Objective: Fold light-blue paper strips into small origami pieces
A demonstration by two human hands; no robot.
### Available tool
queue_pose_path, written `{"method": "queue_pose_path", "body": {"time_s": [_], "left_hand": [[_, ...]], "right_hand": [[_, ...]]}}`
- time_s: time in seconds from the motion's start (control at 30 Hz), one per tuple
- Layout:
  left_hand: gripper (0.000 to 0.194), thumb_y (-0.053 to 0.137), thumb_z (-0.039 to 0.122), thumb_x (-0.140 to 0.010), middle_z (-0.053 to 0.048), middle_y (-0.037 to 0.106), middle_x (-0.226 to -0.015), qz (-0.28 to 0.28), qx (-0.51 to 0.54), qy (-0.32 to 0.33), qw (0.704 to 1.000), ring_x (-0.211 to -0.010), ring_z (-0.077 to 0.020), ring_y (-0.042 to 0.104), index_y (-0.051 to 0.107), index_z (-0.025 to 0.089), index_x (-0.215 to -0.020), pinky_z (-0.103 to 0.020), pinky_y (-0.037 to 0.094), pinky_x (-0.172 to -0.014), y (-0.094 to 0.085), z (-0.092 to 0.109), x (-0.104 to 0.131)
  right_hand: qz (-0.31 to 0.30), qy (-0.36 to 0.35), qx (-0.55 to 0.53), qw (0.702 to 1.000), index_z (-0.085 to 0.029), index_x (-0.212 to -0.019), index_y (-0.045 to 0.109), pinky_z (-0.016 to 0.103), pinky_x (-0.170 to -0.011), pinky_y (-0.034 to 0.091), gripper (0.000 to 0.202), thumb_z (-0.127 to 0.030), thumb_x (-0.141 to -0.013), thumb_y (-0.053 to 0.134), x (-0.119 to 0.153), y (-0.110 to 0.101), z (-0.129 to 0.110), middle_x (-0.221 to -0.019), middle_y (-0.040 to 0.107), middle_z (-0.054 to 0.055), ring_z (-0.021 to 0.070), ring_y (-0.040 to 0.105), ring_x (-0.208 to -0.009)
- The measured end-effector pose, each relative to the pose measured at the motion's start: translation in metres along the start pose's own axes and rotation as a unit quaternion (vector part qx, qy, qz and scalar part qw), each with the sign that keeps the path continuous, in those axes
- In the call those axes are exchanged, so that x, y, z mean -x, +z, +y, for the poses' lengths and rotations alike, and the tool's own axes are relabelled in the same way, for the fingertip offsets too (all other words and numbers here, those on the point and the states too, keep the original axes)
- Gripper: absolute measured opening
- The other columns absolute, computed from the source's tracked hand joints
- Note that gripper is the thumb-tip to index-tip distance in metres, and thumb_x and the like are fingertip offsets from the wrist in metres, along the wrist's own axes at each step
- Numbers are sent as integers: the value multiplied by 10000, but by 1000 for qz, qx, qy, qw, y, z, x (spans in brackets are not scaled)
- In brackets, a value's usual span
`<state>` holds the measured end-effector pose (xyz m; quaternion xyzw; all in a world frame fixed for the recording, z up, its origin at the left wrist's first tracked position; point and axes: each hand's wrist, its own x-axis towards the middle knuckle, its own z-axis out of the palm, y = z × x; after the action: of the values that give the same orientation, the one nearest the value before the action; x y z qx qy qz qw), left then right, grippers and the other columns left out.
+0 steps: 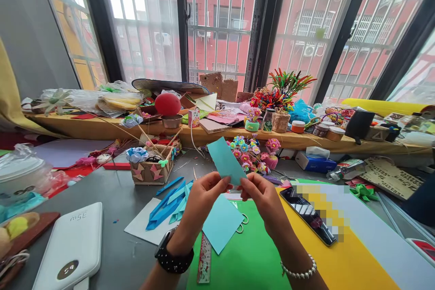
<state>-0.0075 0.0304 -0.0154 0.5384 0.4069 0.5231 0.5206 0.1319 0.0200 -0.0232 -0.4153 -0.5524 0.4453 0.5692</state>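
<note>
A light-blue paper strip (226,159) is held up over the desk, tilted, between both hands. My left hand (207,192) pinches its lower left edge with thumb and finger. At the lower right corner, my right hand (256,192) pinches the same strip. Below lies a flat light-blue sheet (222,224) on green paper (248,258). Scissors (243,224) stick out from under that sheet, showing only their handles. A patterned ruler (204,260) lies to the left. Folded blue paper strips (166,206) rest on a white sheet (136,225) beside my left hand.
A phone (307,215) lies on yellow paper (353,263) at right. The white power bank (73,244) is at left. Behind stand a craft-filled box (152,170), crocheted flowers (251,154) and a tissue pack (316,161). A crowded ledge (217,138) runs below the windows.
</note>
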Motion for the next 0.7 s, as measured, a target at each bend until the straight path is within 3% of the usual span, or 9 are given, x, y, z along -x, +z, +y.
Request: {"method": "queue_pose_path", "body": {"time_s": [0.27,0.4,0.47,0.57,0.7], "left_hand": [[195,653,328,-658,-20,686,-696,-13,27,10,1000,-687,-161,616,671,151,-740,-246,463,-658,7,-1,1],[182,659,309,-654,-16,683,-682,-8,14,1,1000,-661,-152,610,681,150,-739,-235,459,-643,4,3,2],[188,663,299,-648,-20,683,-681,-10,5,-13,1000,-648,-149,605,686,145,-753,-232,457,-634,2,7,3],[206,672,293,-634,-28,691,-699,-22,6,-31,999,-651,-150,606,689,141,-773,-233,458,-640,1,12,5],[198,677,280,-627,-19,688,-687,-33,13,-37,999,-635,-135,601,685,141,-767,-217,454,-621,0,16,7]], "right_hand": [[-9,-34,56,998,-159,-636,523,222,-502,363,250,-368,-773,517,-1,-6,-2,-537,482,-30,99,442,-513],[9,-87,96,992,-168,-811,545,249,-565,428,143,-306,-780,521,1,-7,-7,-691,565,11,133,528,-622],[26,-166,129,977,-193,-942,524,279,-645,456,149,-226,-801,487,2,-12,-9,-824,588,38,159,560,-755],[-14,-283,224,932,-216,-954,577,323,-757,443,213,-127,-803,456,1,-20,-11,-939,574,58,176,540,-900],[-52,-330,277,901,-219,-863,655,318,-749,452,174,-118,-764,552,-2,-27,-8,-888,574,55,176,553,-863]]}}
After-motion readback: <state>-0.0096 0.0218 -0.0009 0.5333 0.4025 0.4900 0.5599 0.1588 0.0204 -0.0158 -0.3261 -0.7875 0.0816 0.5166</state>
